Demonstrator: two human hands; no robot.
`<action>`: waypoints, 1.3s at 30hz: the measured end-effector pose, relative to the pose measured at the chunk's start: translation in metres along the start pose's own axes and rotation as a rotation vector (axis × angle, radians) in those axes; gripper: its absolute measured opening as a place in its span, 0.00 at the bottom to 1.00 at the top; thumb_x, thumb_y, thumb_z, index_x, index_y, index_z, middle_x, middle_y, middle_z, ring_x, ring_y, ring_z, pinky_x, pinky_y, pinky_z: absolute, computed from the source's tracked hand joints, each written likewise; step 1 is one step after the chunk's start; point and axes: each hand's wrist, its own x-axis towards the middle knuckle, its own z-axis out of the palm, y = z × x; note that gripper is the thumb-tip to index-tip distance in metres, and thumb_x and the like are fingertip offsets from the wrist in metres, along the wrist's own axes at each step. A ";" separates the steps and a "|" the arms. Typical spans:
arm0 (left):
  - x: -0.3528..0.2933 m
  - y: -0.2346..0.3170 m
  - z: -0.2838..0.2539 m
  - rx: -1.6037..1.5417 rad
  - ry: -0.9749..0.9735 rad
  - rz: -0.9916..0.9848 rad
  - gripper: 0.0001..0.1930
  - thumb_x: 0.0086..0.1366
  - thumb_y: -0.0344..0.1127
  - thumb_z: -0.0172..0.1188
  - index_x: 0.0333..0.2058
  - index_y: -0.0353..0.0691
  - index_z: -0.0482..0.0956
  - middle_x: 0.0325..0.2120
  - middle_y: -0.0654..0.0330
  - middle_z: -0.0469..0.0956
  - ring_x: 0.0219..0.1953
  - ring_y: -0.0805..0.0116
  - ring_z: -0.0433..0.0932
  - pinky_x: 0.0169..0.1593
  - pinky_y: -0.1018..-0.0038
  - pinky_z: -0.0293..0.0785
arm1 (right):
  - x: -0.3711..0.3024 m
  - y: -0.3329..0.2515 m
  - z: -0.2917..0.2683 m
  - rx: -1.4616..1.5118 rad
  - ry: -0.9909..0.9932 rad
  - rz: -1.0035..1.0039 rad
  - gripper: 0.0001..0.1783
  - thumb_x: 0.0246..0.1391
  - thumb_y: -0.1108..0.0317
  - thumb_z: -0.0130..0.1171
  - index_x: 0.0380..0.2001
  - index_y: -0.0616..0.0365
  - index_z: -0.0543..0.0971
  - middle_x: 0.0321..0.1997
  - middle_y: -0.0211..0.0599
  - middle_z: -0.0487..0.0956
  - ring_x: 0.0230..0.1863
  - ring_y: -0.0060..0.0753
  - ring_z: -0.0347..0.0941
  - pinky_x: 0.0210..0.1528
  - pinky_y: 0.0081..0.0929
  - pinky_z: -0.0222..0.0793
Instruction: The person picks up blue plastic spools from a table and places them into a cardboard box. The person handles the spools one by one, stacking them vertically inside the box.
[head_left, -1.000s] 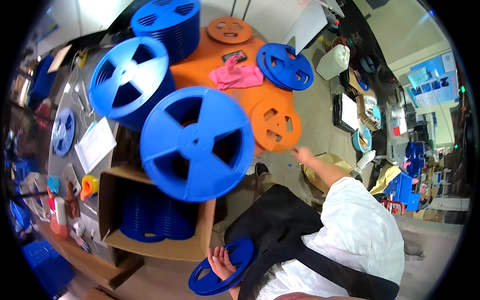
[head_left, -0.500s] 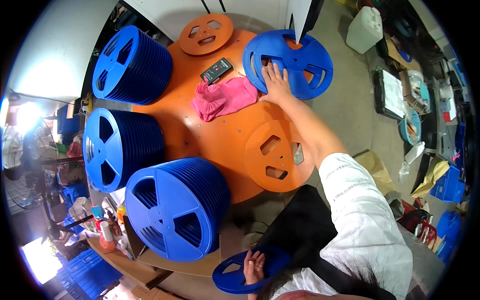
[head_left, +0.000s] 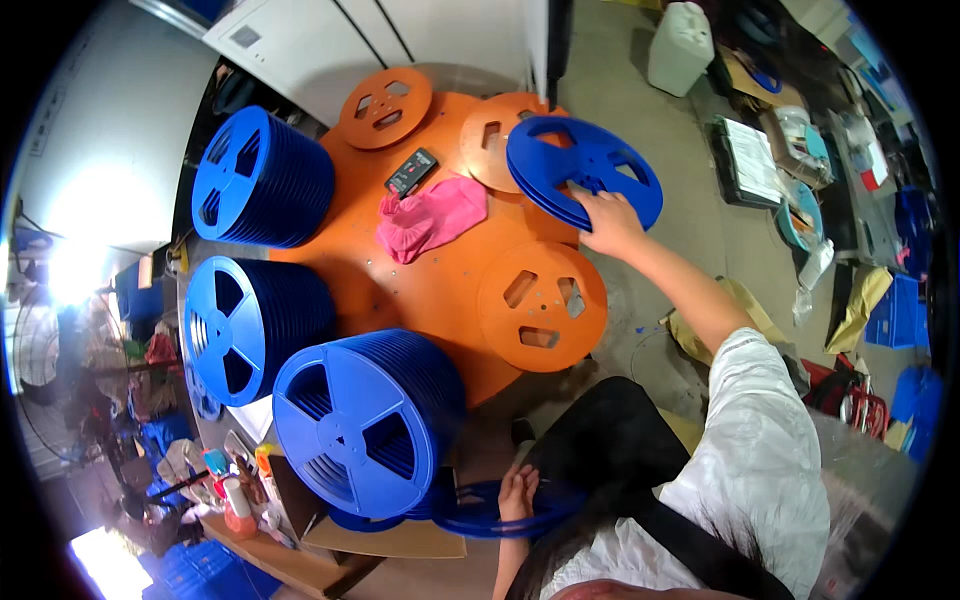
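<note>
A blue plastic reel (head_left: 620,165) with cut-out windows tilts above the far right edge of the round orange table (head_left: 400,300). My right hand (head_left: 607,218) grips its near rim, fingers closed. Low in the view, by my lap, my left hand (head_left: 517,492) has its fingers curled up through a window of another blue reel (head_left: 465,518), whose outline is smeared. An orange disc (head_left: 490,145) shows on the table beside the lifted reel. Closer to me lies another orange disc (head_left: 545,330). A pink cloth (head_left: 440,215) and a small black handheld device (head_left: 411,172) rest near the middle.
Three stacks of blue reels line the left side: a far stack (head_left: 265,180), a middle one (head_left: 260,325) and a near one (head_left: 370,425). One more orange disc (head_left: 385,108) lies by the white cabinet (head_left: 300,45). A cardboard box (head_left: 400,538) stands below the near stack.
My right hand has taken hold of the blue reel and raised it to the right, uncovering an orange disc beneath. My left hand stays low with its reel. The view has shifted.
</note>
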 end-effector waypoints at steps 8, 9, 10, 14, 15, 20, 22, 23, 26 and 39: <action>0.060 -0.003 0.003 -0.074 -0.337 -0.106 0.23 0.68 0.44 0.57 0.57 0.40 0.68 0.45 0.57 0.77 0.46 0.66 0.77 0.48 0.73 0.75 | -0.316 -0.105 -0.047 0.542 0.176 0.262 0.20 0.44 0.61 0.61 0.41 0.57 0.80 0.43 0.47 0.77 0.47 0.52 0.73 0.48 0.41 0.70; 0.062 -0.011 0.014 0.019 -0.328 -0.141 0.23 0.68 0.46 0.56 0.56 0.41 0.70 0.46 0.57 0.77 0.47 0.64 0.77 0.51 0.69 0.75 | -0.353 -0.130 -0.030 0.641 0.192 0.218 0.20 0.46 0.59 0.62 0.41 0.58 0.80 0.43 0.46 0.77 0.47 0.51 0.73 0.49 0.41 0.69; 0.060 -0.018 0.016 0.120 -0.319 -0.158 0.22 0.68 0.48 0.56 0.55 0.42 0.71 0.47 0.57 0.77 0.48 0.63 0.77 0.54 0.65 0.75 | -0.383 -0.163 -0.023 0.640 0.010 0.314 0.19 0.48 0.57 0.62 0.41 0.56 0.80 0.47 0.47 0.76 0.49 0.52 0.72 0.51 0.41 0.69; 0.045 -0.044 -0.007 -0.178 -0.658 -0.639 0.23 0.70 0.52 0.48 0.54 0.41 0.70 0.52 0.55 0.73 0.54 0.60 0.72 0.60 0.59 0.68 | -0.460 -0.236 0.046 0.819 -0.186 0.360 0.32 0.52 0.48 0.63 0.51 0.62 0.73 0.48 0.50 0.72 0.50 0.54 0.71 0.53 0.42 0.67; 0.027 -0.050 -0.003 -0.068 -0.541 -0.626 0.23 0.70 0.52 0.47 0.54 0.41 0.70 0.52 0.55 0.73 0.54 0.60 0.72 0.60 0.59 0.68 | -0.476 -0.235 0.040 0.759 -0.232 0.334 0.32 0.51 0.49 0.64 0.51 0.62 0.73 0.46 0.49 0.74 0.50 0.55 0.71 0.53 0.42 0.67; -0.037 -0.075 0.019 0.272 -0.425 -0.711 0.22 0.71 0.50 0.44 0.53 0.40 0.70 0.53 0.55 0.72 0.56 0.59 0.70 0.61 0.59 0.66 | -0.547 -0.217 0.043 0.774 -0.140 0.487 0.29 0.47 0.56 0.64 0.50 0.61 0.73 0.44 0.49 0.77 0.49 0.54 0.74 0.51 0.44 0.69; -0.058 -0.102 0.024 0.421 -0.426 -0.728 0.21 0.72 0.49 0.42 0.53 0.40 0.70 0.53 0.55 0.71 0.57 0.59 0.69 0.61 0.59 0.65 | -0.578 -0.200 0.036 0.834 -0.062 0.564 0.26 0.47 0.60 0.62 0.49 0.60 0.73 0.45 0.50 0.78 0.48 0.54 0.75 0.49 0.46 0.69; -0.068 -0.120 0.023 0.501 -0.446 -0.728 0.21 0.72 0.49 0.42 0.53 0.40 0.70 0.53 0.55 0.71 0.58 0.59 0.68 0.61 0.59 0.65 | -0.596 -0.189 0.049 0.853 -0.023 0.687 0.25 0.48 0.62 0.60 0.49 0.59 0.72 0.46 0.54 0.78 0.48 0.55 0.75 0.49 0.47 0.70; -0.120 -0.166 0.024 0.571 -0.649 -0.727 0.22 0.75 0.48 0.41 0.55 0.37 0.70 0.52 0.58 0.74 0.58 0.63 0.69 0.61 0.66 0.65 | -0.679 -0.149 0.057 0.844 0.061 1.001 0.30 0.48 0.62 0.60 0.55 0.60 0.67 0.46 0.58 0.77 0.49 0.58 0.75 0.50 0.44 0.70; -0.155 -0.509 0.239 1.809 -1.956 0.910 0.16 0.64 0.31 0.52 0.50 0.39 0.77 0.48 0.50 0.77 0.54 0.51 0.73 0.57 0.63 0.69 | -1.022 -0.216 0.069 0.889 0.767 2.047 0.16 0.49 0.59 0.66 0.32 0.60 0.76 0.22 0.37 0.76 0.24 0.29 0.73 0.30 0.31 0.69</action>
